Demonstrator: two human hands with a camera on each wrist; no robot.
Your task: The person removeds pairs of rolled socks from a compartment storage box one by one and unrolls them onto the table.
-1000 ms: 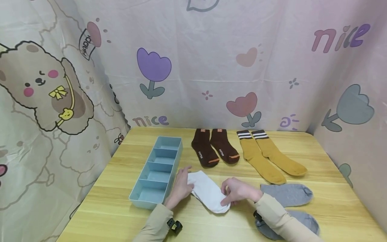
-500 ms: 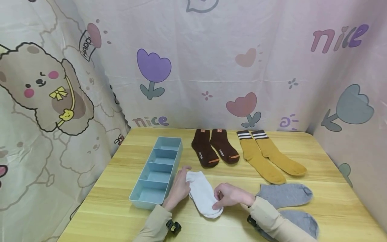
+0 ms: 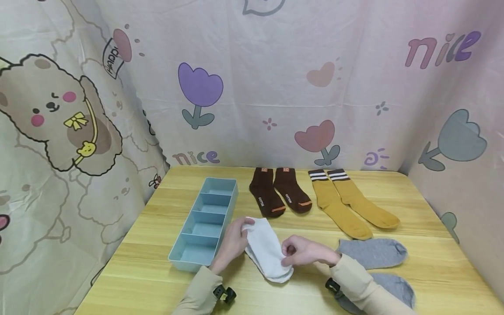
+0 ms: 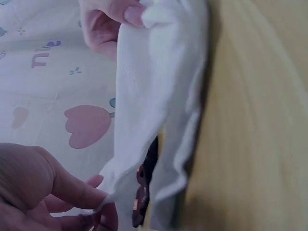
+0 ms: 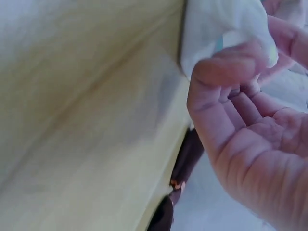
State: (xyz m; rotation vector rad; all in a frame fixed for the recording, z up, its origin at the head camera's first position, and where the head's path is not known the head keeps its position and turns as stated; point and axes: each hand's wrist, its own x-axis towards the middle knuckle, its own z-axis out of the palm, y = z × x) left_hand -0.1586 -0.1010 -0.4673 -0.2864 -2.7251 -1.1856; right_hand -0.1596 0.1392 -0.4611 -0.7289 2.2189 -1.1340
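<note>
Two white ankle socks lie one over the other in the middle of the table, the upper sock [image 3: 264, 243] nearly covering the lower sock [image 4: 180, 159]. My left hand [image 3: 235, 239] pinches the cuff end of the upper one between thumb and fingers. At the toe end, my right hand [image 3: 305, 251] pinches the upper sock's right edge with thumb and index finger. In the left wrist view a gap shows between the two layers near the cuff, where the upper sock is raised.
A light blue four-slot box [image 3: 202, 227] stands just left of my left hand. Brown socks [image 3: 271, 192] lie behind the white pair, mustard socks [image 3: 346, 205] back right. Grey socks [image 3: 374, 253] lie at the right, one partly under my right sleeve. A printed curtain [image 3: 252, 87] hangs behind the table.
The white socks' toe end first swung left with my right hand. The upper sock's cuff then rose slightly away from me, with my left hand now gripping its edge.
</note>
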